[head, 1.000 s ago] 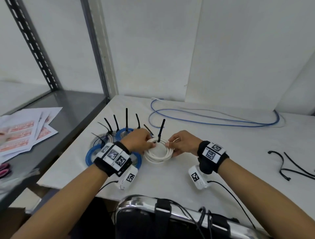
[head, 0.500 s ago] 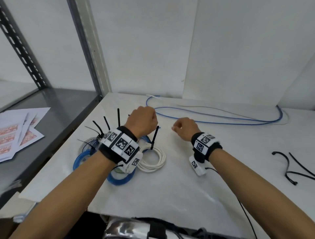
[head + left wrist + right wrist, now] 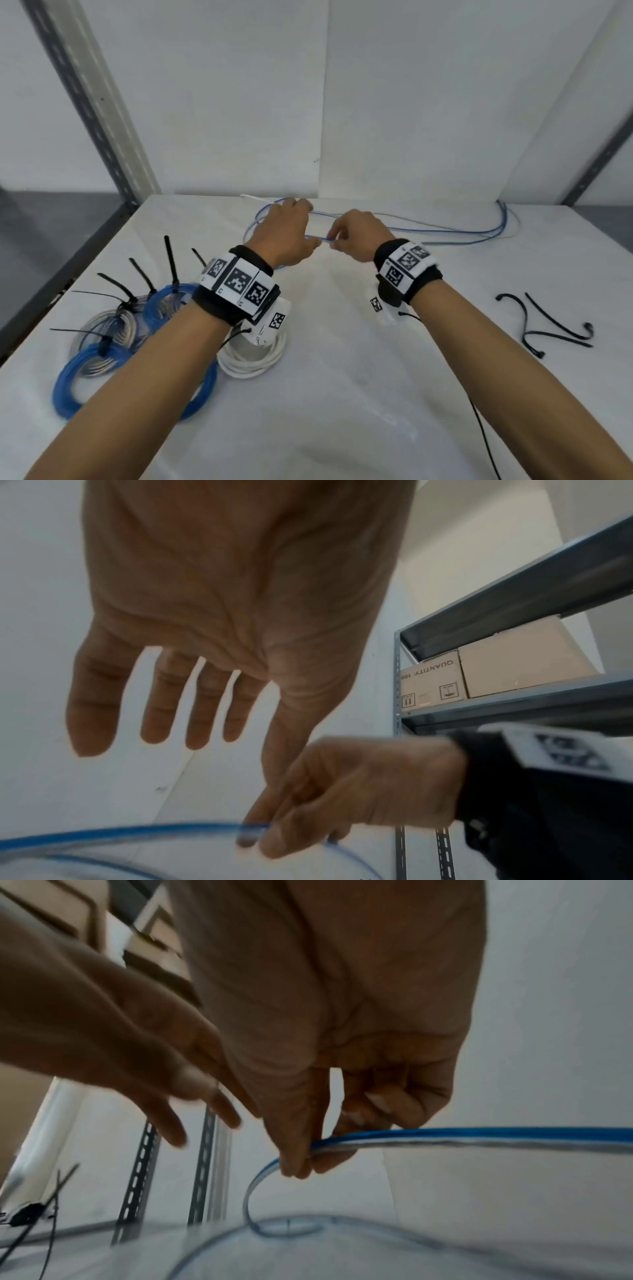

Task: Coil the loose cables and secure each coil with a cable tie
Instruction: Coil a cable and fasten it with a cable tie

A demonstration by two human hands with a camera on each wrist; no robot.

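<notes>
The right hand [image 3: 356, 236] had its grip pinched, thumb against fingertips, on the loose blue cable [image 3: 445, 1135] near its free end, which curled away below the pinch. Just to the left of that grip, the left hand [image 3: 284, 236] hovered with fingers straight and spread, holding nothing; the left-wrist view showed its open palm above the cable and apart from it. From the right grip the cable ran off to the right and trailed in long loops over the white surface [image 3: 342, 394] toward the far wall. Nearer the person than both hands, and to the left, lay the finished work: blue coils [image 3: 85, 373] and a white coil [image 3: 253, 363], the blue ones with black tie tails standing up. Well right of the right grip lay spare cable ties [image 3: 548, 329]. Judging from this, a fresh cable was only being started, with no turn wound yet. The next move would call for the left hand to close on the cable beside the pinch and form a first loop.
</notes>
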